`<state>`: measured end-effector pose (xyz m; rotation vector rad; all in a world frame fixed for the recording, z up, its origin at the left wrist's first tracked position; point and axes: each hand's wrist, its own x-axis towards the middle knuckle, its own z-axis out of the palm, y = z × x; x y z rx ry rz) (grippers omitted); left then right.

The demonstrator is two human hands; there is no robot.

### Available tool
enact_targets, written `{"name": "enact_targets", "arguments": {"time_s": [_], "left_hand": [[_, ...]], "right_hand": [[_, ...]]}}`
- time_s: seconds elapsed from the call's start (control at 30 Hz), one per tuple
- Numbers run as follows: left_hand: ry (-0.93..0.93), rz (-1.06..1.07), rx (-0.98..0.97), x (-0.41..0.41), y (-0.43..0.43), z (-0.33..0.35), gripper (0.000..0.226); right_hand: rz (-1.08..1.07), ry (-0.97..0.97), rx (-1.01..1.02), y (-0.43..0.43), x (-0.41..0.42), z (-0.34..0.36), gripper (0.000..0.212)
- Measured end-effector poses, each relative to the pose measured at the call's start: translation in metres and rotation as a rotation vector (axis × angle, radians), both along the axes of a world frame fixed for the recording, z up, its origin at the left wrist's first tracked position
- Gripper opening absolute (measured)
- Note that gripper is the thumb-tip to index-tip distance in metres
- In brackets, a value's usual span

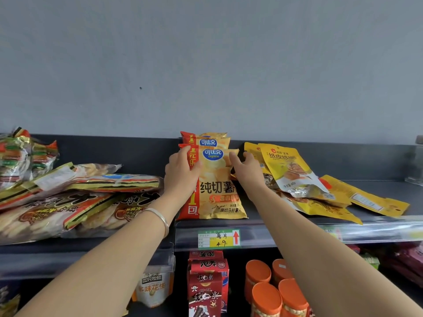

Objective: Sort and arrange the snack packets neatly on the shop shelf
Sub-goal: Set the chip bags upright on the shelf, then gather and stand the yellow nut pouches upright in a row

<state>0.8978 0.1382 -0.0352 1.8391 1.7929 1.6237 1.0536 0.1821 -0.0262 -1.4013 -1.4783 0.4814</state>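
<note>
A stack of yellow-and-red potato chip packets (216, 184) stands in the middle of the dark top shelf (377, 191), leaning back. My left hand (180, 172) grips the front packet's left edge, thumb across its front. My right hand (246, 171) touches the packet's right edge with fingers stretched forward. Right of it lie several yellow nut pouches (288, 168), loosely overlapping and tilted. On the left, large rice cracker bags (68, 202) lie piled flat.
A price tag (219, 238) with a red arrow sits on the shelf's front rail. Below stand red boxes (207, 284), orange-lidded jars (274, 289) and a peanut bag (153, 287). A grey wall rises behind the shelf. Dark red packets (409, 259) lie lower right.
</note>
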Motion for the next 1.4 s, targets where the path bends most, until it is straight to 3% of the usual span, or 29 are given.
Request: {"name": "enact_targets", "arguments": {"time_s": [0.17,0.33,0.6,1.0,1.2,1.4], "left_hand": [[0.164,-0.087,0.227,0.032,-0.01,0.014,0.039],[0.201,-0.209,0.303,0.076,-0.013,0.027,0.032],[0.149,-0.365,0.221,0.113,0.013,0.04,0.028],[-0.075,-0.526,-0.026,0.149,0.059,0.031,0.027],[-0.044,-0.5,-0.133,0.167,0.079,0.029,0.032],[0.058,-0.312,-0.264,0.195,0.094,0.029,0.042]], "right_hand": [[-0.08,-0.164,0.112,-0.001,0.022,0.005,0.057],[-0.114,-0.248,0.213,-0.002,0.054,0.008,0.049],[-0.25,-0.273,0.199,0.008,0.1,0.017,0.043],[-0.312,-0.36,0.074,0.042,0.146,0.023,0.04],[-0.318,-0.365,-0.014,0.059,0.187,0.025,0.046],[-0.173,-0.332,-0.211,0.08,0.222,0.02,0.056]]}}
